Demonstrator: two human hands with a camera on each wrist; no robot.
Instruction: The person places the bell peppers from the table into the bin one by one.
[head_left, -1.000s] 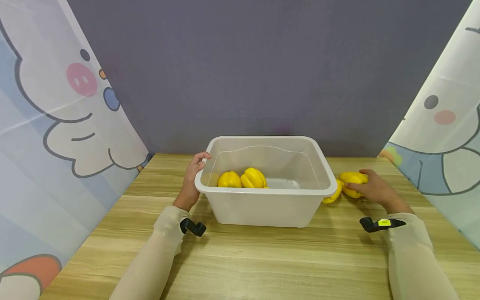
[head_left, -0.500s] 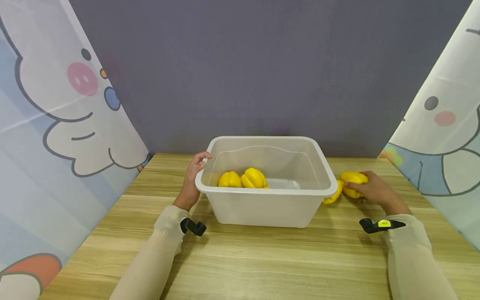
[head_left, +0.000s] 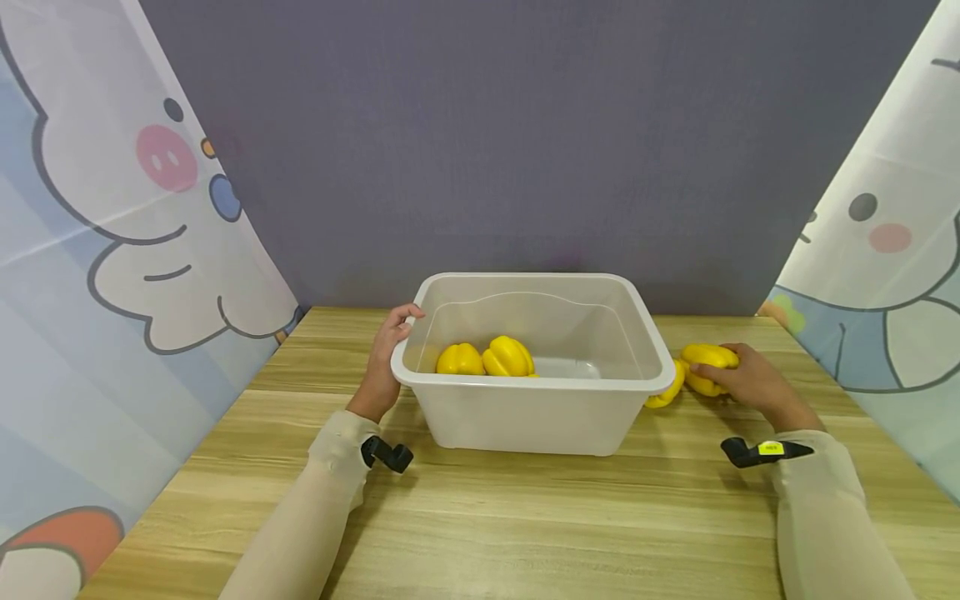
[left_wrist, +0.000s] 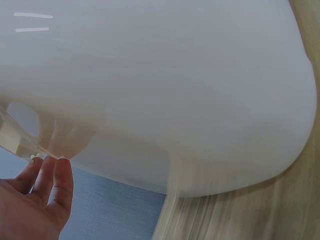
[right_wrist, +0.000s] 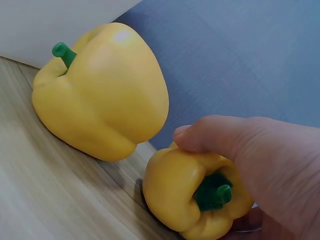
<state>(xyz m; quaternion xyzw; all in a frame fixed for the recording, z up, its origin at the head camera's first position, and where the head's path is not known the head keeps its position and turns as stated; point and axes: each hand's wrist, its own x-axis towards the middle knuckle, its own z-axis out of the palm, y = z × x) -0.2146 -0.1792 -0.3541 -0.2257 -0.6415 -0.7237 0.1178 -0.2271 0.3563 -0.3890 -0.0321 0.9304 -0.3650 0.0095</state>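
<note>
A white plastic bin (head_left: 525, 417) stands on the table with yellow bell peppers (head_left: 508, 357) inside, toward its left. My left hand (head_left: 384, 358) grips the bin's left rim; in the left wrist view its fingers (left_wrist: 62, 182) curl at the rim's edge. To the right of the bin, my right hand (head_left: 759, 385) holds a yellow bell pepper (head_left: 705, 358) between thumb and fingers. Its green stem (right_wrist: 224, 194) shows in the right wrist view, while most fingers are hidden behind it. A second yellow bell pepper (right_wrist: 105, 90) lies between that one and the bin.
The wooden table (head_left: 525, 525) extends in front of the bin. A dark grey panel (head_left: 525, 142) rises close behind it. Cartoon-printed sheets (head_left: 150, 275) flank the table on both sides.
Almost nothing differs. My right hand has shifted very slightly on the pepper; the left hand and the bin stay in place.
</note>
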